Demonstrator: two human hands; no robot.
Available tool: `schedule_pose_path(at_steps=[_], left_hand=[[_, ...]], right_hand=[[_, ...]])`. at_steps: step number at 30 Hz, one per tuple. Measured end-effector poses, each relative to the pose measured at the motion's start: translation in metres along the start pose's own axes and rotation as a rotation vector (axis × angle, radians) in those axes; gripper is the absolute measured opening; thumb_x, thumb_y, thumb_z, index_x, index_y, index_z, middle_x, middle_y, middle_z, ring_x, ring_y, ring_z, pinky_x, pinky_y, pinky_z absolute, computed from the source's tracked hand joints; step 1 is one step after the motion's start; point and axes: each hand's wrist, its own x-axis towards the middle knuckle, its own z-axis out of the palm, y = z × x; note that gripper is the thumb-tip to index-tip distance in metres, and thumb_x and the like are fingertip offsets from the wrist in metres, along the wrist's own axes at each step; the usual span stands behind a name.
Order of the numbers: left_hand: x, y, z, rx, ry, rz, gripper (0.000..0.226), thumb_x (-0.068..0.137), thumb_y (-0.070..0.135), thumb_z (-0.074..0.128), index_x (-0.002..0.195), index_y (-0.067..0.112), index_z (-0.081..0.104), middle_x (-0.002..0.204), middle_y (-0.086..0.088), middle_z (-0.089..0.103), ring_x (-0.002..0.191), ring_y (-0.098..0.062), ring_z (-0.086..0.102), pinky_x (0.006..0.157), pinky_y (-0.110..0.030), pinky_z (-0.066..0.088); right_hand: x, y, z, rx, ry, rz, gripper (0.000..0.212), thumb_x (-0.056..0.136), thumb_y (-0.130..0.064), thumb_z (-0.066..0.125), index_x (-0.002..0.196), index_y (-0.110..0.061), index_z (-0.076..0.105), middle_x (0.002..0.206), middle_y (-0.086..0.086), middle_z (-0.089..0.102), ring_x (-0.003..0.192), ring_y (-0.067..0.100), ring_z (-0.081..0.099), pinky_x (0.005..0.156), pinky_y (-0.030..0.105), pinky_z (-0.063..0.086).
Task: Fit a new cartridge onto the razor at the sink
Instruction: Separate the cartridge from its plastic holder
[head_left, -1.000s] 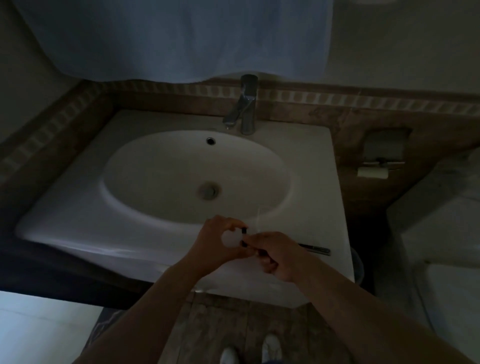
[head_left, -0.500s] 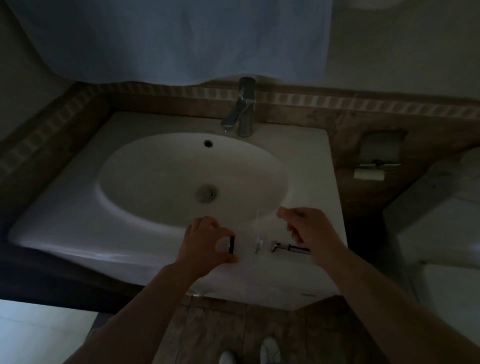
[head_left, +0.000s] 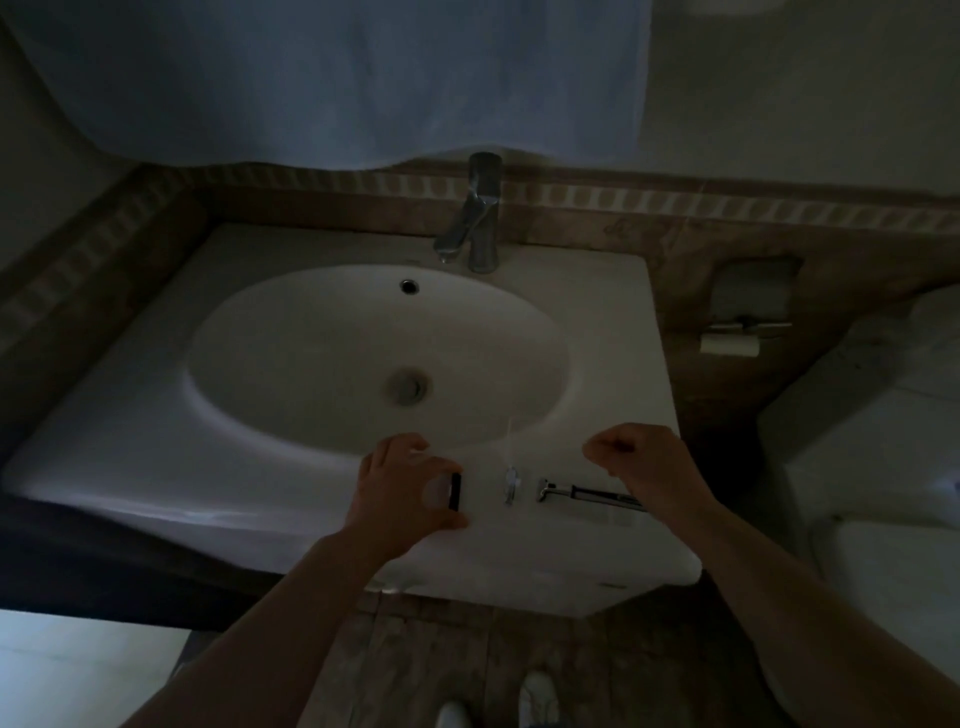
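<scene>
My left hand (head_left: 400, 488) pinches a small dark cartridge (head_left: 455, 491) between thumb and fingers, upright over the front rim of the white sink (head_left: 156, 415). A razor (head_left: 587, 491) with a metal head and dark handle lies flat on the rim to the right, its head pointing left and bare. Between cartridge and razor sits a small clear plastic piece (head_left: 510, 484) on the rim. My right hand (head_left: 644, 465) hovers above the razor's handle with fingers curled, holding nothing that I can see. The room is dim.
A chrome tap (head_left: 475, 218) stands at the back of the sink, with the drain (head_left: 408, 387) in the bowl's middle. A toilet-roll holder (head_left: 743, 327) hangs on the tiled wall to the right, above a white toilet (head_left: 883, 519).
My hands have come apart. The right hand has let go of the razor, which now lies on the rim, and has lifted away to the right. The left hand keeps the cartridge.
</scene>
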Motion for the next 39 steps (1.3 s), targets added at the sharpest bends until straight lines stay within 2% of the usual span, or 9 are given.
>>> schedule_pose_path(at_steps=[5,9,12,17,20,23,29,33,39], left_hand=[[-0.001,0.000,0.000,0.003,0.014,-0.001,0.056,0.049,0.051,0.077,0.102,0.042,0.060,0.127,-0.001,0.042,0.124,-0.022,0.031,0.101,-0.036,0.024],[-0.002,-0.001,0.001,-0.003,0.029,0.005,0.056,0.048,0.052,0.078,0.101,0.043,0.060,0.127,-0.001,0.043,0.124,-0.022,0.032,0.101,-0.035,0.024],[-0.002,-0.004,0.002,-0.015,0.040,0.006,0.057,0.048,0.053,0.077,0.102,0.044,0.060,0.127,-0.002,0.043,0.123,-0.022,0.032,0.100,-0.035,0.024],[-0.001,-0.003,0.003,0.006,0.035,0.000,0.062,0.049,0.057,0.076,0.106,0.043,0.058,0.127,0.000,0.041,0.123,-0.021,0.031,0.101,-0.035,0.024],[-0.002,0.000,0.004,-0.004,0.112,0.040,0.064,0.052,0.058,0.074,0.111,0.038,0.057,0.128,-0.004,0.043,0.122,-0.024,0.033,0.101,-0.036,0.026],[0.001,0.014,0.006,0.023,0.107,0.102,0.062,0.059,0.058,0.070,0.116,0.040,0.054,0.131,-0.004,0.040,0.125,-0.025,0.030,0.102,-0.035,0.023],[0.014,0.035,0.014,0.089,-0.018,0.122,0.066,0.064,0.059,0.064,0.124,0.045,0.042,0.138,-0.002,0.031,0.131,-0.021,0.019,0.106,-0.034,0.014],[0.017,0.036,0.015,0.083,-0.041,0.121,0.064,0.064,0.057,0.066,0.123,0.045,0.044,0.138,-0.002,0.032,0.131,-0.020,0.018,0.105,-0.034,0.013],[0.019,0.035,0.014,0.092,-0.046,0.130,0.061,0.063,0.058,0.066,0.119,0.044,0.048,0.135,-0.002,0.033,0.129,-0.019,0.019,0.102,-0.033,0.012]], right_hand=[[-0.001,0.004,0.008,-0.111,-0.028,-0.081,0.017,0.081,-0.023,0.063,0.090,-0.010,0.069,0.093,0.006,0.069,0.078,0.011,0.055,0.071,0.022,0.037],[0.004,0.004,0.017,-0.162,-0.050,-0.112,0.017,0.082,-0.024,0.062,0.090,-0.012,0.069,0.097,0.006,0.071,0.078,0.009,0.054,0.071,0.021,0.038],[0.006,0.002,0.025,-0.211,-0.070,-0.132,0.016,0.082,-0.024,0.061,0.090,-0.012,0.070,0.099,0.007,0.071,0.083,0.014,0.060,0.074,0.024,0.044],[0.010,-0.007,0.042,-0.516,-0.148,-0.173,0.023,0.084,-0.033,0.055,0.103,-0.022,0.062,0.110,0.004,0.060,0.101,0.021,0.056,0.082,0.029,0.041],[0.014,-0.014,0.051,-0.642,-0.197,-0.228,0.031,0.083,-0.033,0.053,0.112,-0.024,0.055,0.116,0.005,0.052,0.112,0.023,0.049,0.088,0.032,0.040],[0.018,-0.017,0.057,-0.736,-0.226,-0.272,0.033,0.084,-0.034,0.054,0.115,-0.022,0.053,0.117,0.008,0.050,0.112,0.026,0.046,0.089,0.035,0.039],[0.020,-0.019,0.061,-0.827,-0.248,-0.370,0.038,0.081,-0.037,0.056,0.115,-0.021,0.051,0.118,0.010,0.051,0.110,0.028,0.047,0.089,0.037,0.037],[0.021,-0.018,0.059,-0.835,-0.261,-0.410,0.041,0.079,-0.039,0.057,0.115,-0.020,0.052,0.117,0.010,0.051,0.110,0.028,0.047,0.089,0.037,0.036],[0.022,-0.016,0.058,-0.756,-0.302,-0.358,0.041,0.078,-0.040,0.059,0.116,-0.025,0.052,0.118,0.010,0.049,0.114,0.027,0.045,0.092,0.036,0.033]])
